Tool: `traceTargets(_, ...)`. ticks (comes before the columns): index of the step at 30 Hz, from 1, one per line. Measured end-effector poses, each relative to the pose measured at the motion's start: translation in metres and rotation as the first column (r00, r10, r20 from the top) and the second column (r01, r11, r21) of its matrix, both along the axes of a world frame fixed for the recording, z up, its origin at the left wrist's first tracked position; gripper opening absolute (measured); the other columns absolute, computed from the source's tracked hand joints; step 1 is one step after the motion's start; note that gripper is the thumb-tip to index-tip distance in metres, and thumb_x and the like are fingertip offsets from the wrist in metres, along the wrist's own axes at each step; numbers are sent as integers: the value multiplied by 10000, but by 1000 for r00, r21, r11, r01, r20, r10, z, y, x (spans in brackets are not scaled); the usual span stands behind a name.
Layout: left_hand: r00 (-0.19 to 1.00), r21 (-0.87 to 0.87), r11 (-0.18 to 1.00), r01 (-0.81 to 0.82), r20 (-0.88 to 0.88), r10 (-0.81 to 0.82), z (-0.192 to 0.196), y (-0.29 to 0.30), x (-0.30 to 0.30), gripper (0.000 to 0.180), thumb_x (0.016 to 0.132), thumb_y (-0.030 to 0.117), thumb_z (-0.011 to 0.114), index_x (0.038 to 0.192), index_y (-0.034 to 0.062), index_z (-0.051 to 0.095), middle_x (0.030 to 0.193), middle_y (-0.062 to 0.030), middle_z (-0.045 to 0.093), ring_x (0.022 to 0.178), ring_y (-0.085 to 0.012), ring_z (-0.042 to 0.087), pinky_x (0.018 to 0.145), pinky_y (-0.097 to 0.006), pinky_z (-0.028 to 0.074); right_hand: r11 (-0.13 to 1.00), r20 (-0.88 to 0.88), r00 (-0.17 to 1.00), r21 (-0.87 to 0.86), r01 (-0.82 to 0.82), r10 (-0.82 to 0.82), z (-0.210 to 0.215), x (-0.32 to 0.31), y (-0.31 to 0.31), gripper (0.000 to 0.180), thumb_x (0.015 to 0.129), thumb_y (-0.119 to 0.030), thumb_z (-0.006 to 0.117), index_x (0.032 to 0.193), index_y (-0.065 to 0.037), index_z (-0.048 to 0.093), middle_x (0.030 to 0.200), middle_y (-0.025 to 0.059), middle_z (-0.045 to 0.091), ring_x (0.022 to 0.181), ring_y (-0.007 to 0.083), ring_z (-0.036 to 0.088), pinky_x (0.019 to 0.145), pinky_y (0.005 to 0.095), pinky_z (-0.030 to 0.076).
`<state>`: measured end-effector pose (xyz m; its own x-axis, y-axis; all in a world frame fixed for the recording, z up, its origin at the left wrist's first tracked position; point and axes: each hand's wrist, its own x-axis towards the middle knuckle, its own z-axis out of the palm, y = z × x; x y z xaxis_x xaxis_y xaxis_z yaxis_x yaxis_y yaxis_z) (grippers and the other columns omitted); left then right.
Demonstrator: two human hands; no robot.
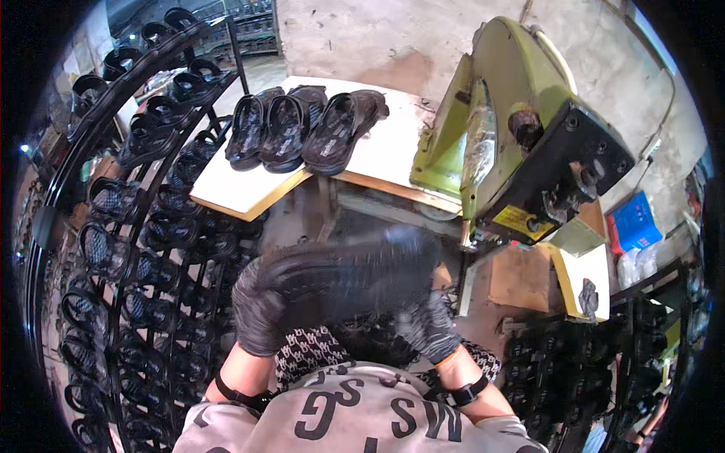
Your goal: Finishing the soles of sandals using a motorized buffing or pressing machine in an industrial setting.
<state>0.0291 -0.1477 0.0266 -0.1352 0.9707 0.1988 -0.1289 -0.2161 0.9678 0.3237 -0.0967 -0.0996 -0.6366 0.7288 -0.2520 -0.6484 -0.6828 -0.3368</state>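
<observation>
A black shoe [332,279], smeared by motion, is held sideways in front of my lap between both hands. My left hand [258,306], in a dark grey knit glove, is closed round the shoe's left end. At the other end, my right hand [430,325], gloved alike, grips the shoe from below; its fingers are partly blurred. Beyond them, several black clogs [283,134] with heel straps lie side by side on the white-topped bench [411,143].
To the right of the bench stands a green machine [521,83] with a black front block. Tall black racks [140,249] full of black shoes line the left side, with more shoes [559,362] at lower right. A cardboard box [521,275] and a blue package [634,221] sit beyond the machine.
</observation>
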Motion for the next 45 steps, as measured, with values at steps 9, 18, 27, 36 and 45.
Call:
traceTargets(9,922,-144,915,376,159,-354,-19,-3,77,442,882,179,668,1286,40,552,1251,-111,610,1090,-208,597,970,-381,486,889,195,872,0,458,-449,31,74,-63,558,917,-462,570,1357,-127,492,1366,92,522,1227,270,504,1083,442,393)
traceTargets(18,495,46,515,856,216,-842,-41,45,199,381,885,85,675,1256,79,590,1215,-73,623,1112,-177,573,969,-347,483,398,-93,460,370,839,-883,45,142,-101,735,883,-594,524,1462,-169,367,1478,115,397,1324,332,406,1093,558,338)
traceTargets(27,622,23,623,782,28,-782,-55,66,195,409,817,99,742,1208,84,624,1173,-85,647,1072,-190,598,943,-358,490,513,33,548,403,758,-836,31,134,-76,793,823,-588,602,1456,-163,382,1487,105,387,1336,333,392,1113,527,326)
traceTargets(36,676,-57,675,736,25,-736,-44,77,154,590,816,212,768,1341,84,533,1331,-90,568,1232,-223,517,1051,-410,413,595,151,584,354,721,-797,16,119,-52,851,756,-575,691,1441,-161,403,1445,95,446,1297,321,441,1095,512,361)
traceTargets(45,760,-123,769,627,315,-569,-62,67,114,838,720,297,843,1414,75,429,1390,-97,512,1270,-245,487,1070,-421,396,728,186,727,392,562,-661,42,91,-26,892,701,-507,793,1413,-118,422,1408,90,483,1260,297,479,1077,495,384)
